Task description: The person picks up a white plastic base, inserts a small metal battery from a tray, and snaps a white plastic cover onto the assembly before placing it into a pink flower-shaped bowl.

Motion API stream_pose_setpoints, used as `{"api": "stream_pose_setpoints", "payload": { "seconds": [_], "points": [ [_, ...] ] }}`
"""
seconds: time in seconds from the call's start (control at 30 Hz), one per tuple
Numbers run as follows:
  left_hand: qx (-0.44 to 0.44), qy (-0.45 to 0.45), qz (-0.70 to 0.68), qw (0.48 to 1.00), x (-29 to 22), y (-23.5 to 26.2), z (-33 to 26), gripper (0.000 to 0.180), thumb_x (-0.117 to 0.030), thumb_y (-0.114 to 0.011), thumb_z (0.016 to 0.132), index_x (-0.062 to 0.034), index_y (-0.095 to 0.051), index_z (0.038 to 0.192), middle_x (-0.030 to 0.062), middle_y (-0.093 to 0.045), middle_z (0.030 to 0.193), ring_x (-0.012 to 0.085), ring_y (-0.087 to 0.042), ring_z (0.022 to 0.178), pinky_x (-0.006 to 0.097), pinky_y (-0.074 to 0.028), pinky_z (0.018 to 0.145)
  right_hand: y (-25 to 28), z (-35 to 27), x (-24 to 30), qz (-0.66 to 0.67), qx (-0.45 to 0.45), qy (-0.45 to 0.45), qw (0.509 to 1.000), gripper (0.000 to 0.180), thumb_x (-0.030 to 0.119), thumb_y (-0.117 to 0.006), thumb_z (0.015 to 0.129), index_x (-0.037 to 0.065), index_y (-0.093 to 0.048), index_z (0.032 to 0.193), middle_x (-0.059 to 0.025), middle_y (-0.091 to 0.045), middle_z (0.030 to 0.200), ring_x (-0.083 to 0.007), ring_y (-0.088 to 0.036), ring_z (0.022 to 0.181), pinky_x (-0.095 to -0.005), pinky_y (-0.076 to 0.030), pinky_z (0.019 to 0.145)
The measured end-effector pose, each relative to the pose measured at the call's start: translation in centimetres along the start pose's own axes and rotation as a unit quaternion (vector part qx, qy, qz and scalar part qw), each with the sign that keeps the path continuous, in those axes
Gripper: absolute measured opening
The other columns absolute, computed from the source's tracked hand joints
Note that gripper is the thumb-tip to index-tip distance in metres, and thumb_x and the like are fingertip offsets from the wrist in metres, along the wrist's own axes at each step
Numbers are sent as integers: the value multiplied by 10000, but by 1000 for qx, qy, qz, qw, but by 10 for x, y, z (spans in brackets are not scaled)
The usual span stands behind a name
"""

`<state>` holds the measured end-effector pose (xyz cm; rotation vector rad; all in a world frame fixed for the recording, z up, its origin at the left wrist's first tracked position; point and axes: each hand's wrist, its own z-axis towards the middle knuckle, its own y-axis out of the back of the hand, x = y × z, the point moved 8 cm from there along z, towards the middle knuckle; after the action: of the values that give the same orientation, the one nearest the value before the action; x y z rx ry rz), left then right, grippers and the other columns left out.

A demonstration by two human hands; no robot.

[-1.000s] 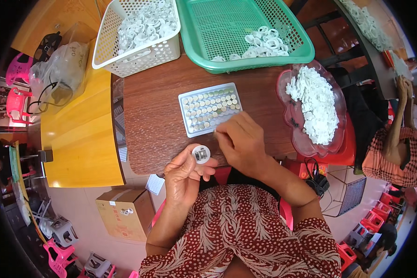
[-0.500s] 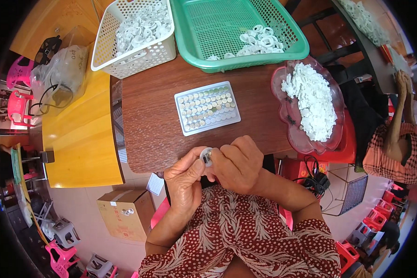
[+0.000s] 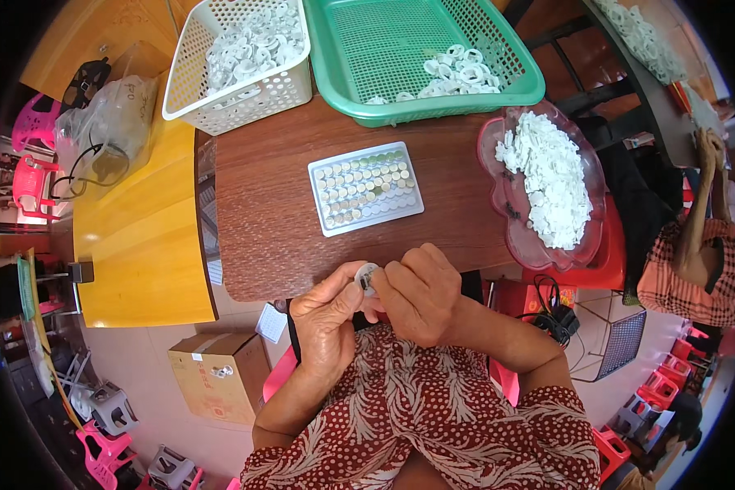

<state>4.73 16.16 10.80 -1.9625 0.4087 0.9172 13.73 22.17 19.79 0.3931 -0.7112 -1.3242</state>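
Note:
My left hand [image 3: 327, 314] pinches a small round whitish plastic piece [image 3: 366, 279] between thumb and fingers, just off the table's near edge. Something dark shows in the middle of the piece. My right hand [image 3: 420, 292] is closed, its fingertips pressed against the right side of the same piece; whether they hold another small part is hidden. Beyond both hands, a white tray [image 3: 335, 227] lies on the brown table [image 3: 261, 196] with rows of silvery button cells [image 3: 345, 181], some places in it looking greenish or pale.
A white basket [image 3: 253, 106] and a green basket [image 3: 416, 113], both holding whitish rings, stand at the back. At right, a pink scalloped dish [image 3: 514, 237] carries white pieces. A yellow table [image 3: 139, 269] is at left, a cardboard box [image 3: 212, 380] below. Another person's arm [image 3: 701, 220] shows far right.
The round piece is tipped a little in my fingers, showing more of its face. My right hand has shifted slightly downward; the tray and baskets stay in place.

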Motion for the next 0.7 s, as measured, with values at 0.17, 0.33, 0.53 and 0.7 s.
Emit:
{"api": "stream_pose_setpoints", "payload": {
  "seconds": [0.17, 0.33, 0.53, 0.7],
  "points": [
    [1, 5, 14, 1000, 1, -1, -1, 316, -130, -612, 875, 100, -592, 1091, 123, -654, 920, 171, -635, 689, 242, -465, 576, 0, -1, -2, 16, -2, -13, 1000, 408, 61, -635, 468, -91, -572, 842, -121, -517, 743, -221, -454, 579, -326, -326, 453],
    [7, -4, 24, 1000, 3, -1, -2, 319, -132, -616, 872, 102, -592, 1087, 127, -655, 919, 177, -637, 694, 246, -463, 580, -2, -4, -8, 40, -1, -56, 998, 361, 62, -666, 498, -53, -579, 829, -94, -498, 712, -226, -456, 572, -332, -352, 471],
    [2, 7, 26, 1000, 5, -1, -3, 326, -133, -607, 879, 107, -581, 1098, 130, -652, 921, 183, -637, 699, 251, -465, 584, -4, -8, -18, 94, -3, -100, 991, 326, 57, -684, 531, -30, -576, 826, -88, -505, 706, -237, -464, 573, -335, -368, 483],
    [-10, 9, 7, 1000, 8, 2, -3, 318, -124, -595, 888, 108, -576, 1104, 135, -648, 930, 186, -636, 700, 249, -466, 577, -5, -8, -9, 31, 1, -104, 994, 309, 39, -682, 531, -11, -572, 816, -80, -512, 701, -233, -465, 565, -337, -369, 484]
  ]
}}
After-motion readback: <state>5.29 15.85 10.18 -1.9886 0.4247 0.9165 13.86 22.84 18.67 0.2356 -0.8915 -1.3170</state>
